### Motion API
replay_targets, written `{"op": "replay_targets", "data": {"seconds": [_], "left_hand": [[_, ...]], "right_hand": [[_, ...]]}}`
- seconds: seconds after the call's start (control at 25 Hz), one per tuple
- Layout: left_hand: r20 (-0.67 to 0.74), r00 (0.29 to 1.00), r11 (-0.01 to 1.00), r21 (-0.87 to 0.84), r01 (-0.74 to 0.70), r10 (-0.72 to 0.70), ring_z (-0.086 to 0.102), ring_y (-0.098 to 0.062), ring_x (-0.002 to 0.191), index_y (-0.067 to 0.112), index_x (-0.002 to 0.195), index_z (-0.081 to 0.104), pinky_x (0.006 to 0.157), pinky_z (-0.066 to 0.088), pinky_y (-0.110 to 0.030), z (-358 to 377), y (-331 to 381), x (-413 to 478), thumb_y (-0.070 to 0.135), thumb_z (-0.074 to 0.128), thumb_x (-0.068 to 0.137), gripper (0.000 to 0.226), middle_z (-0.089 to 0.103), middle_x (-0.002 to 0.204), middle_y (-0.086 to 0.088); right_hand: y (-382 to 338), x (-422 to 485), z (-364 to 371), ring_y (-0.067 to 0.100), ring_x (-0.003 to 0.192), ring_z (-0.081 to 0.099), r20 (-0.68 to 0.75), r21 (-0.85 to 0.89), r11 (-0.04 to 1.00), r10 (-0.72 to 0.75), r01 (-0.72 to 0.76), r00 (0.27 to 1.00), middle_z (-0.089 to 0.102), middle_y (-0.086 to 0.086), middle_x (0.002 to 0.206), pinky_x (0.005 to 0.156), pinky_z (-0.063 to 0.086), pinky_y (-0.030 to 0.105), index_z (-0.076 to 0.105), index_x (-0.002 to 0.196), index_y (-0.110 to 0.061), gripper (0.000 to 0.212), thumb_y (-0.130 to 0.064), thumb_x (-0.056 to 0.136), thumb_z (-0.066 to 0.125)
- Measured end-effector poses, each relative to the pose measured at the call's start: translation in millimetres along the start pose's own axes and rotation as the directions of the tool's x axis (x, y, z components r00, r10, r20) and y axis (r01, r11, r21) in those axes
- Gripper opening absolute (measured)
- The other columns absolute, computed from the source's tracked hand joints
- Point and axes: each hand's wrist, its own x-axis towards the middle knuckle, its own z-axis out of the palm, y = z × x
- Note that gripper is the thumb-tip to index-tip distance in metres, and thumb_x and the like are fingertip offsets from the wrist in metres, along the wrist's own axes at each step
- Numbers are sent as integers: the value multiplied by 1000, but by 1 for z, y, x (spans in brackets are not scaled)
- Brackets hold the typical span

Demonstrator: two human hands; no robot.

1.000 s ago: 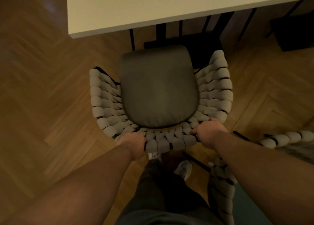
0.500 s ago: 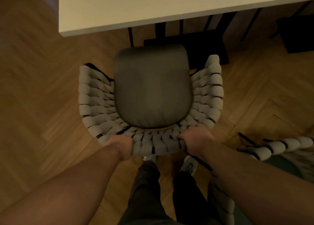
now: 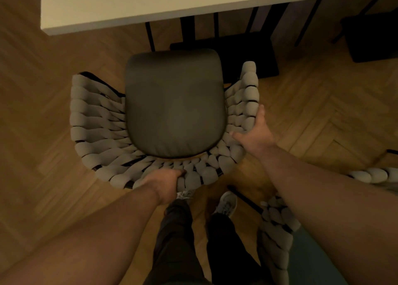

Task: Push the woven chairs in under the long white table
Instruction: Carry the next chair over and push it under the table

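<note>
A woven chair (image 3: 97, 116) with thick grey braided straps and a dark seat cushion (image 3: 174, 103) stands just short of the long white table (image 3: 129, 2); its seat front is close to the table edge. My left hand (image 3: 163, 183) grips the middle of the chair's back rim, fingers curled over the straps. My right hand (image 3: 256, 134) rests on the right side of the rim with straight fingers, thumb toward the cushion.
A second woven chair (image 3: 277, 231) stands at my lower right, close to my right leg. Black table legs and a dark base (image 3: 237, 52) sit under the table, with another dark object (image 3: 370, 37) further right. Herringbone wood floor lies all around.
My right hand let go of the back rim and moved forward onto the chair's right side, opening. My left hand slid toward the middle of the back rim.
</note>
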Motion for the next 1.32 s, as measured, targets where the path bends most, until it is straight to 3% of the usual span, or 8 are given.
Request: {"op": "replay_targets", "data": {"seconds": [0.08, 0.24, 0.52, 0.72, 0.92, 1.08, 1.2, 1.32], "left_hand": [[-18, 1000, 1000, -26, -11, 10, 61, -26, 125, 41, 160, 34, 100, 53, -37, -1, 1, -5, 21, 60, 88, 79, 62, 143, -2], [-50, 998, 998, -47, -44, 41, 61, -24, 125, 40, 159, 38, 97, 52, -36, -11, 6, -13, 18, 57, 91, 74, 64, 140, -1], [-158, 979, 982, -114, -148, 129, 63, -22, 120, 42, 155, 40, 95, 54, -38, -36, 19, -9, 26, 58, 95, 65, 65, 137, 4], [-224, 964, 978, -119, -170, 140, 65, -24, 110, 39, 145, 52, 82, 51, -37, -64, 33, 23, 36, 57, 95, 50, 68, 124, 2], [-243, 968, 994, -73, -82, 62, 66, -24, 103, 40, 121, 62, 85, 57, -42, -77, 36, 64, 44, 61, 93, 28, 69, 115, 3], [-239, 970, 996, -74, -48, 28, 67, -24, 102, 36, 118, 63, 83, 57, -40, -79, 33, 72, 40, 58, 92, 27, 69, 114, 2], [-188, 980, 990, -106, -91, 70, 66, -21, 106, 37, 128, 62, 87, 57, -38, -86, 27, 66, 46, 63, 85, 44, 70, 116, 3], [-20, 998, 998, -7, -59, 59, 61, -24, 123, 40, 152, 46, 96, 53, -36, -95, 2, 57, 57, 65, 82, 74, 65, 136, 1]], "right_hand": [[-3, 1, 6, 27, 138, 48, 47, 205, 966, 152, -158, 987, 42, 3, 158, 114, 46, 49, 3, 166, -30, 117, -24, 84, 86], [-9, 16, 8, 29, 112, 62, 25, 324, 900, 300, -292, 954, 60, 14, 134, 98, 58, 49, 48, 139, -14, 62, -2, 86, 77], [-40, 33, -25, 31, 103, 65, -200, 280, 946, 223, -162, 954, 57, -3, 95, 94, 60, 52, 56, 121, -22, 40, -8, 87, 74], [-48, 65, -50, 32, 106, 66, -257, 299, 937, 261, -181, 931, 67, 7, 115, 97, 59, 50, 58, 134, -18, 51, -3, 87, 70], [-36, 96, -61, 34, 118, 62, -182, 67, 986, 161, -152, 970, 63, 10, 128, 103, 55, 50, 47, 145, -14, 57, -10, 92, 67], [-32, 90, -51, 39, 137, 50, -111, -153, 984, 71, -88, 991, 42, 19, 156, 111, 49, 49, 16, 163, -12, 89, -17, 91, 67], [-38, 42, -33, 45, 158, 8, -69, -437, 898, -90, 51, 994, -4, 18, 174, 127, 26, 54, 17, 167, -16, 94, -45, 94, 69], [-33, 5, -15, 35, 161, -7, 187, -635, 708, -248, 309, 951, 0, 7, 177, 127, -2, 62, 40, 160, -25, 80, -73, 96, 46]]}}
